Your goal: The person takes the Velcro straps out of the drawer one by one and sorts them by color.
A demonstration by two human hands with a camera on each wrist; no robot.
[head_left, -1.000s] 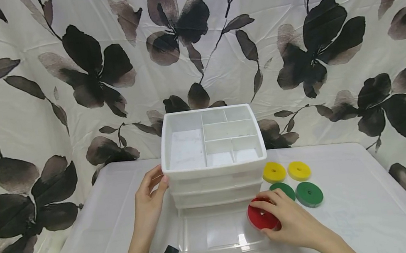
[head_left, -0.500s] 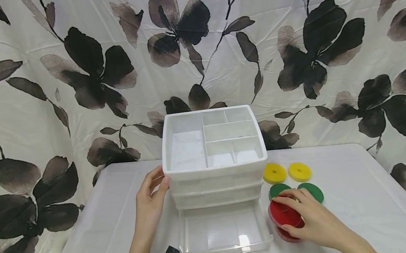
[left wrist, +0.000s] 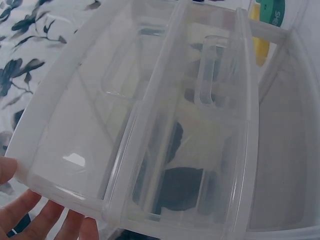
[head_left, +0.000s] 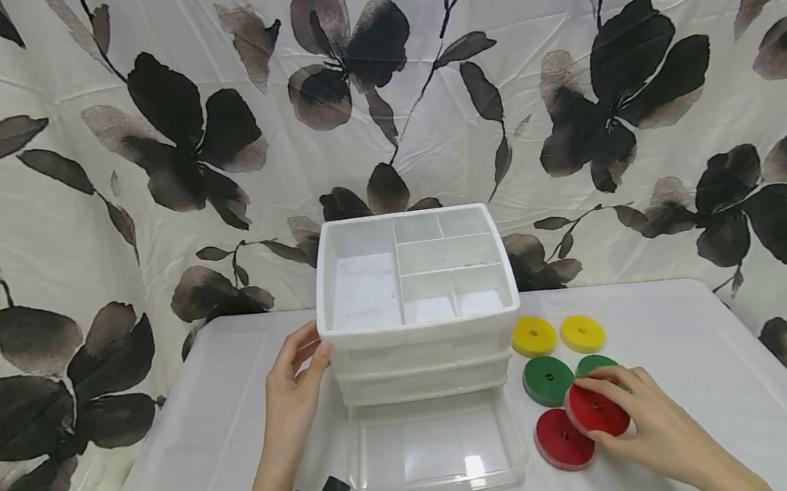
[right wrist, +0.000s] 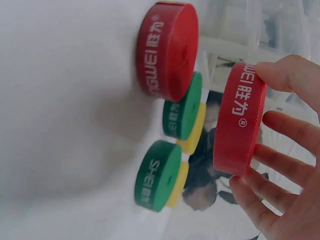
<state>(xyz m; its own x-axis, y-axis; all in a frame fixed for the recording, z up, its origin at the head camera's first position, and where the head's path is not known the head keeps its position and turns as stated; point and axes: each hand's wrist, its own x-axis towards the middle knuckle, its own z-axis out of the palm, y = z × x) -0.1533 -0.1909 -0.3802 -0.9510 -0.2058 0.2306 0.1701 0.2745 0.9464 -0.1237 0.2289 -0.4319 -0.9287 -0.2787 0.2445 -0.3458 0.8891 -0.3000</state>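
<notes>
My right hand [head_left: 657,422] pinches a red roll of tape [head_left: 597,409] between thumb and fingers. The roll is raised and tilted in the right wrist view, with white lettering on its side. A second red tape roll [head_left: 564,440] lies on the table just left of it. My left hand [head_left: 295,394] holds the upper left side of a white plastic drawer organizer [head_left: 418,330], thumb towards the front and fingers along the side. The organizer's clear bottom drawer [head_left: 431,444] is pulled out, with nothing visible in it.
Behind the red rolls lie two green tape rolls [head_left: 548,381] and two yellow ones [head_left: 533,336], all right of the organizer. Its top tray has several compartments [head_left: 362,289]. A floral cloth [head_left: 374,77] hangs behind the white table [head_left: 685,374].
My right hand has carried the held red roll from above the open drawer's right side to the right, uncovering the second red roll on the table. The left hand stays put.
</notes>
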